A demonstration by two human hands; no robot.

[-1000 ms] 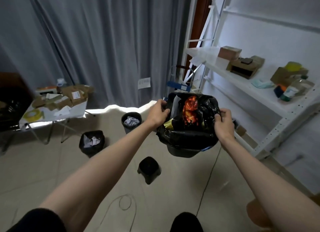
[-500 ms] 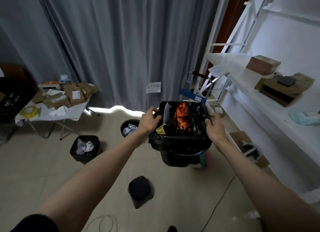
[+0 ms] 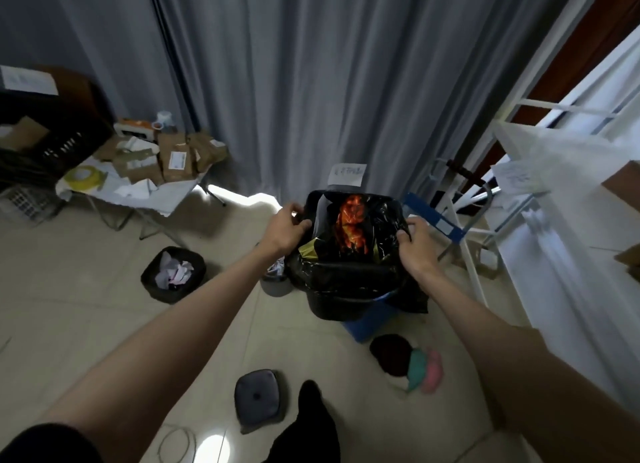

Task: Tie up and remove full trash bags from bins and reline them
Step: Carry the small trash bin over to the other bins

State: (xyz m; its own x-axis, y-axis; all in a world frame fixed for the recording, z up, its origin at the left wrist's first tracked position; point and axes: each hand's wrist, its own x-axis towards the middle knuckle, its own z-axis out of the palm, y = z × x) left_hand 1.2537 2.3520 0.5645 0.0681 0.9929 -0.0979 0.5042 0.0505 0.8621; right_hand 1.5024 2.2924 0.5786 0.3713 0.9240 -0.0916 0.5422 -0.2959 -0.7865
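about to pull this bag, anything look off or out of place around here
One thing: a small dark bin lies tipped over on the floor near the person's foot, unlike the upright lined bin with crumpled paper. The left hand and right hand grip the black bag; nothing has spilled.

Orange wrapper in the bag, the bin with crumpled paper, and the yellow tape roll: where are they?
orange wrapper [image 3: 351, 229], head view, on its bright crinkled front.
bin with crumpled paper [image 3: 198, 266], head view, on its black rim's right side.
yellow tape roll [image 3: 84, 177], head view, on the ring's top face.
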